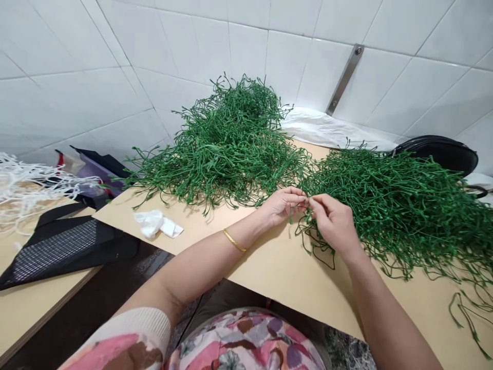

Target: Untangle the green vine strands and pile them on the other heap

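Observation:
Above the front part of the table, my left hand (283,205) and my right hand (334,222) meet fingertip to fingertip. Both are closed in a pinch on a thin green cord (308,210); the fingers partly cover it, so its exact shape there is unclear. More loops of green cord (323,257) dangle or lie just below my right hand. Behind my hands a large heaped pile of green cords (231,139), many with small knot-like ends, rises toward the wall. A second pile of the same cords (408,200) spreads on the right, close beside my right hand.
Crumpled white tissue (156,224) lies on the table (265,267) at left. A black mesh bag (65,244) and white cords (34,187) rest on another surface. A black rounded case (439,154) and white sheet (327,128) sit by the tiled wall, which has a metal bracket (344,79).

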The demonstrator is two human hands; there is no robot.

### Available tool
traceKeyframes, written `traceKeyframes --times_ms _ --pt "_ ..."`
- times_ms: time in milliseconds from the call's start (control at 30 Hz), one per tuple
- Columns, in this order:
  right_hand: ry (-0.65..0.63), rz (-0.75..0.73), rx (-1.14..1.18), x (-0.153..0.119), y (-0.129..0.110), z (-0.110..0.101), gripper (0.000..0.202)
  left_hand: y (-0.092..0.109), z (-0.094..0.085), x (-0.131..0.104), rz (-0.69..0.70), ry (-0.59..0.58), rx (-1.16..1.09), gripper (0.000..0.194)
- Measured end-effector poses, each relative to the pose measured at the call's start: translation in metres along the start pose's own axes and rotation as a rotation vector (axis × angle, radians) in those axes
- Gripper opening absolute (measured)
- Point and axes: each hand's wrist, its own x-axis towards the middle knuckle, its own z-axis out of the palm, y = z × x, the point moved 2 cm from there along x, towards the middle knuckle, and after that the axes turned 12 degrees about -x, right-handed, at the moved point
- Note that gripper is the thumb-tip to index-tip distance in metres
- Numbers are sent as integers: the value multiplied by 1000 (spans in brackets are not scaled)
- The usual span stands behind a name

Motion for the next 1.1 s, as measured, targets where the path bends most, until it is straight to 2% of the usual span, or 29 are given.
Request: traceKeyframes --times_ms 100,267,467,767,867,1000,1100 --pt "-42 115 112 0 6 16 22 -1 -4 2 10 59 1 17" --pt "-86 265 335 -1 11 24 32 -3 -3 0 31 71 0 14" --pt "-168 318 590 -3 6 30 24 -4 0 -1 0 6 -46 7" --pt "-244 585 1187 -1 12 37 29 -10 -2 0 -5 -44 4 10" --pt "-298 596 1247 -1 10 37 31 -11 -2 0 -11 -56 -11 11" --pt "-268 593 1211 -2 9 36 31 -10 -1 -2 -26 -112 -7 14" --pt "-257 551 1174 -2 8 38 28 -10 0 -4 -1 -54 -25 14"
